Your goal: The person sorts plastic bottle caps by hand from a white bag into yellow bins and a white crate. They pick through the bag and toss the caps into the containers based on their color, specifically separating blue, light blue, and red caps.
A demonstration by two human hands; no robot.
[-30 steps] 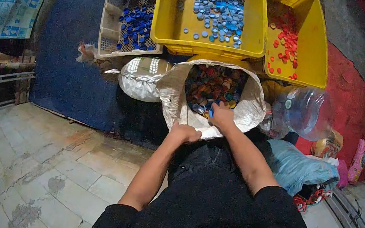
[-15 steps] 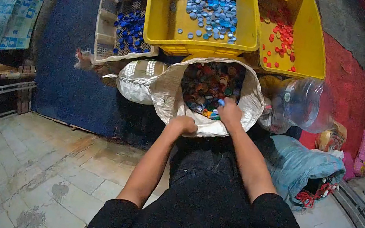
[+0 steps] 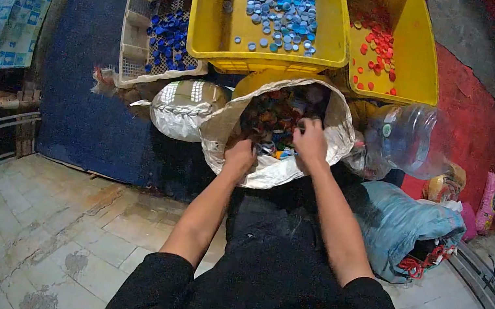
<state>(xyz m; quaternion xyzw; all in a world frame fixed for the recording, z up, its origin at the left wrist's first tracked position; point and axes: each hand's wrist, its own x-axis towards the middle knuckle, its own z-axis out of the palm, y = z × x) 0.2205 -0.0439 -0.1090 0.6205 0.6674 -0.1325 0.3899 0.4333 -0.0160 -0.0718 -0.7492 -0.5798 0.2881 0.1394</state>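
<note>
A white woven sack (image 3: 213, 142) stands with its mouth wide, and many mixed-colour bottle caps (image 3: 274, 116) lie inside it. My right hand (image 3: 310, 143) is over the caps inside the sack's right side. Its fingers are curled together around a small dark spot that I cannot make out. At the near left rim, my left hand (image 3: 241, 155) reaches into the sack. Its fingertips are hidden low among the caps, so its grip does not show.
Behind the sack, a yellow crate (image 3: 264, 58) holds light-blue caps, and another yellow crate (image 3: 431, 68) holds red caps. Dark-blue caps lie in a white basket (image 3: 131, 41). A large clear bottle (image 3: 406, 139) and a blue-green sack (image 3: 381, 224) are at the right.
My right hand no longer shows the light-blue cap and has moved slightly up over the caps. My left hand has shifted from the sack's rim to inside it.
</note>
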